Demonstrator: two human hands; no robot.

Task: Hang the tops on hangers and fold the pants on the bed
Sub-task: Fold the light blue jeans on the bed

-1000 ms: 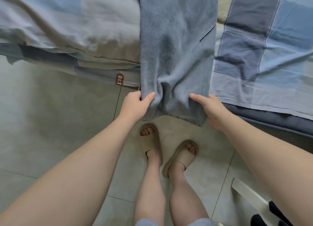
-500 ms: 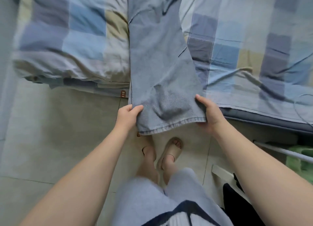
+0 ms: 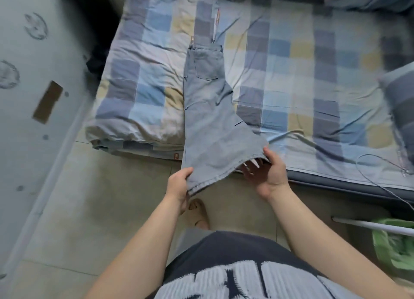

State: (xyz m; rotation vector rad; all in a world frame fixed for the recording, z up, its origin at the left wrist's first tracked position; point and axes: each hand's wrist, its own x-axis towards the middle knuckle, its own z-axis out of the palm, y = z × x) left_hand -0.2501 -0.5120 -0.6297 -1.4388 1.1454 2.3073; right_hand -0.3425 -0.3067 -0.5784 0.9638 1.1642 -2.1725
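Both hands, left (image 3: pixel 178 184) and right (image 3: pixel 267 173), hold the jeans' (image 3: pixel 208 119) hem.

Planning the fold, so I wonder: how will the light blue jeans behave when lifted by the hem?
Probably floppy: the jeans drape and crease between the left hand and right hand at the hem. Likely somewhat heavy for cloth, being denim with stitched seams. Unlikely to slide: they lie on the rumpled checked bedding.
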